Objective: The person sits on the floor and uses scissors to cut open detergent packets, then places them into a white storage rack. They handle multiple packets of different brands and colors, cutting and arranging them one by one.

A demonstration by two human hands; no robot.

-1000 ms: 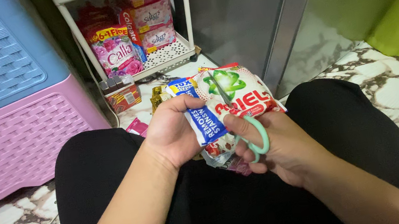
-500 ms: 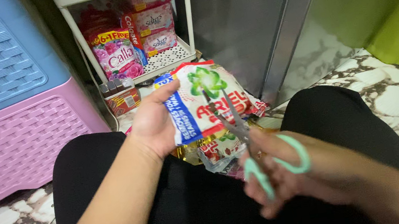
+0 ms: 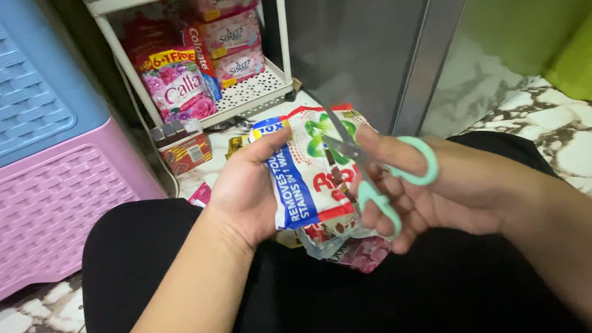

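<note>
Marble floor: one sachet (image 3: 311, 176), one scissors (image 3: 376, 170), two hands.

Scissors (image 3: 372, 170) against hand-held detergent sachet (image 3: 309, 176)

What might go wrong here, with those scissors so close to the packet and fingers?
The scissors in the right hand lie over the detergent sachet, close to the left hand pinching its edge; a slip could nick the thumb. A cut too low might spill the contents onto the black trousers. More packets crowd underneath and could get snipped.
</note>
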